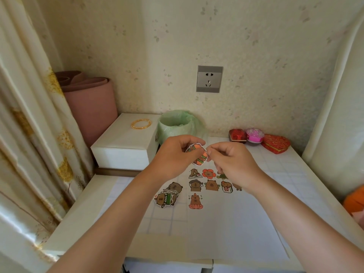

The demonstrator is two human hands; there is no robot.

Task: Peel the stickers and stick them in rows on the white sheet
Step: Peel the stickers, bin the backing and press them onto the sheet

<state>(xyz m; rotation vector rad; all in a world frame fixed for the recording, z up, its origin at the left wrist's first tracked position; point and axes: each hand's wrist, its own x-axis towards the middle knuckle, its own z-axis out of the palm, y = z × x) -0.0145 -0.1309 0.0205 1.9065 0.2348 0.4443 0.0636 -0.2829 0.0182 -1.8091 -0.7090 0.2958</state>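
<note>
At the centre of the frame, raised above the table, the left hand [173, 154] grips a colourful sticker [197, 155] between curled fingers and thumb. The right hand [232, 162] pinches the same sticker's right edge with thumb and forefinger, its other fingers curled under.

Below the hands lies the white sheet [216, 223], flat on the gridded table top [285, 174]. The stuck stickers [211, 185] sit on it in rows just under the hands. The upper two rows run to the right until the right wrist hides them, and a third row holds a single capybara on a pink flower. Left of the rows, a loose pile of stickers [167, 196] lies overlapped on the sheet.

Behind the hands a small bin [177, 125] is lined with a pale green bag; what is inside cannot be told. Left of the bin, a closed white box [126, 142] bears gold bangles [141, 123] on its lid. A rolled pink mat [90, 101] stands behind the box.

Toward the upper right of the table, against the wall, three small closed gift boxes stand touching: a red box [237, 135], a pink round box [255, 134] and a red heart box [275, 143]. Their contents are hidden.
</note>
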